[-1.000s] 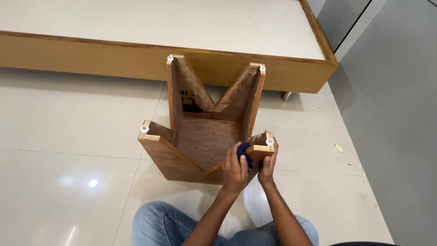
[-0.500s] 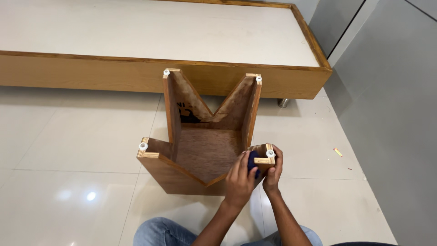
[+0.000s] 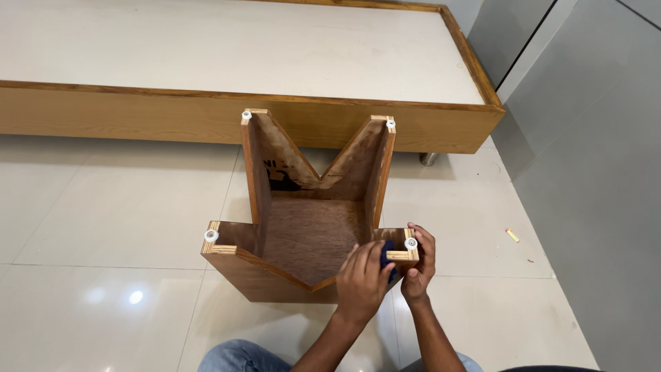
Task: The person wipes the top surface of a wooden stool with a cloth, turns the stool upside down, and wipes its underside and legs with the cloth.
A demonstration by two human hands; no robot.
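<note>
Fingers (image 3: 372,262) of two hands grip one stool (image 3: 303,227); four white feet.

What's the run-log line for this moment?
left hand: pressing blue tool on stool leg | right hand: gripping leg by white glide | stool: upside down on floor
</note>
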